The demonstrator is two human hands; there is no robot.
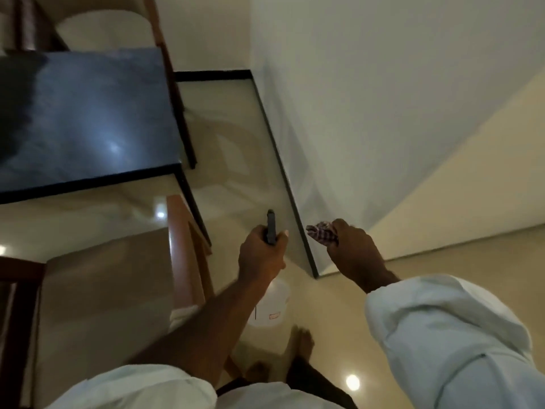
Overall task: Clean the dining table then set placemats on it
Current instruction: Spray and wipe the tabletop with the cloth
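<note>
The dark glossy dining table [88, 119] fills the upper left of the head view, with its near corner towards me. My left hand [261, 253] grips the dark trigger head of a spray bottle [270, 231], and the bottle's white body [269, 305] hangs below my wrist. My right hand [354, 252] holds a bunched checked cloth [321, 233] in its fingers. Both hands are off the table, to the right of its corner and above the floor.
A wooden chair [182, 249] with a tan seat stands at the table's near side, another chair [103, 28] at the far end. A white wall [383, 98] with a dark skirting runs close on the right. My bare feet [298, 346] stand on glossy beige floor.
</note>
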